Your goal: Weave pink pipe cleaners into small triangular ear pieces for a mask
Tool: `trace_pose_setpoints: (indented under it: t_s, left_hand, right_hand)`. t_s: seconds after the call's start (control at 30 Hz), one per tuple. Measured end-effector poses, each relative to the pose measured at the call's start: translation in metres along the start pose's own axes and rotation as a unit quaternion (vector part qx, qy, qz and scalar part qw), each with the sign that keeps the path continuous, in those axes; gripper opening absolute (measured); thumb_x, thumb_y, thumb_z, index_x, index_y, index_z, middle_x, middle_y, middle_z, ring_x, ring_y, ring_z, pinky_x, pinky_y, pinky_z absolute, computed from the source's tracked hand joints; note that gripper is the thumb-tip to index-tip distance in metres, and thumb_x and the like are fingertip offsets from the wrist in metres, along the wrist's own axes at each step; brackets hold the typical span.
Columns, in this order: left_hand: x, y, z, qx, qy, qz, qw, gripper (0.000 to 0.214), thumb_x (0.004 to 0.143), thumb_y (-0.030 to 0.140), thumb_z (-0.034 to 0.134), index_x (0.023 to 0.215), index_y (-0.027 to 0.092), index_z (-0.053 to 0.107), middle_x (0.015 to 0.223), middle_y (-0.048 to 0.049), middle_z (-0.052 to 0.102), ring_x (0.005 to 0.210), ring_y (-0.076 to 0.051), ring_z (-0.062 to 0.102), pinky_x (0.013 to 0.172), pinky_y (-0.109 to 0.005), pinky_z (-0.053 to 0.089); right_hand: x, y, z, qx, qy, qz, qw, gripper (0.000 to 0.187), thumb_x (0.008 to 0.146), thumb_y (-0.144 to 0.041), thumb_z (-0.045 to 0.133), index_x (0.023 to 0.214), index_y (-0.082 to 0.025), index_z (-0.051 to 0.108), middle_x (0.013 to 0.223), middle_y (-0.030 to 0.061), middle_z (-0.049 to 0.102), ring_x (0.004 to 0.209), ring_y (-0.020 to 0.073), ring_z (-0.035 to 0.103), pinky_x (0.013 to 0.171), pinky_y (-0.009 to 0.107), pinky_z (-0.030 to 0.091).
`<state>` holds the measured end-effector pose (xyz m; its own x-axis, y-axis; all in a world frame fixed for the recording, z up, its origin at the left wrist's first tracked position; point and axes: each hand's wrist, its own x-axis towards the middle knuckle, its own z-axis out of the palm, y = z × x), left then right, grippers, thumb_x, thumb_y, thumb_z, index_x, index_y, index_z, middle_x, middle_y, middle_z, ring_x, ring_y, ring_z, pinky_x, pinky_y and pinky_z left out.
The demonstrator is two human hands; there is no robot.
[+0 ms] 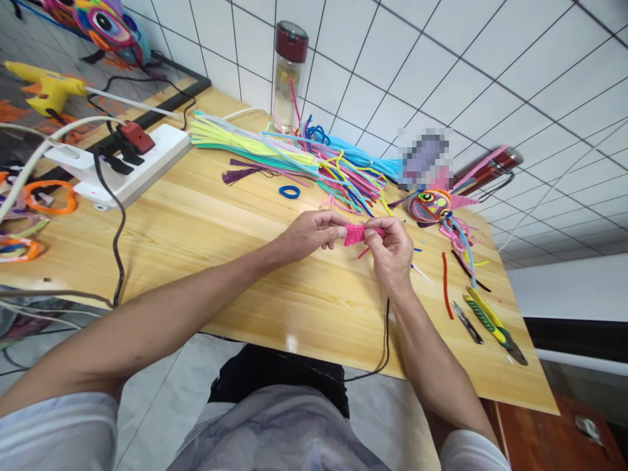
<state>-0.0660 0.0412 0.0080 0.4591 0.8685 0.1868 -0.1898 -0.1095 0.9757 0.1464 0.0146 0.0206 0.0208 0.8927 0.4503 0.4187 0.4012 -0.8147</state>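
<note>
Both hands pinch a small piece of bright pink pipe-cleaner work (355, 234) above the wooden table (275, 307). My left hand (314, 234) grips its left end between thumb and fingertips. At the other end, my right hand (390, 248) is closed with thumb and forefinger pressed on the piece. Just behind the hands lies a pile of colourful pipe cleaners (350, 176), with a longer yellow and green bundle (245, 140) to its left. A blue ring (289, 191) of pipe cleaner rests near my left hand.
At right lie yellow-green pliers (490, 320), thread snips (468, 322), a red strip (447, 286) and a colourful fish-like figure (429, 206). A bottle (289, 78) stands by the wall. A power strip (142, 163) with cables and a yellow glue gun (46, 88) are at left.
</note>
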Motion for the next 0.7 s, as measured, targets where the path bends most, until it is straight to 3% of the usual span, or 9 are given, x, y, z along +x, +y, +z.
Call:
trace_pose_setpoints:
  t_s: [0.17,0.7]
  left_hand:
    - [0.0009,-0.0003,-0.0003,-0.003,0.011,-0.025,1.0,0.023,0.087,0.031,0.078,0.102,0.014,0.077,0.075,-0.0011,0.073,0.06,-0.01,0.063,0.059,-0.023,0.051]
    - [0.002,-0.0019,-0.0009,-0.003,0.017,-0.022,1.0,0.027,0.081,0.037,0.085,0.096,0.015,0.082,0.066,0.001,0.071,0.058,-0.01,0.06,0.059,-0.022,0.05]
  right_hand:
    - [-0.0001,-0.0005,-0.0002,-0.005,0.0,-0.006,1.0,0.006,0.09,-0.028,0.07,0.095,-0.024,0.071,0.083,-0.0017,0.069,0.07,0.0144,0.059,0.066,0.028,0.049]
    - [-0.0002,-0.002,0.0001,-0.003,-0.006,-0.015,1.0,0.006,0.091,-0.029,0.07,0.094,-0.024,0.069,0.085,-0.0009,0.069,0.074,0.0158,0.063,0.07,0.03,0.052]
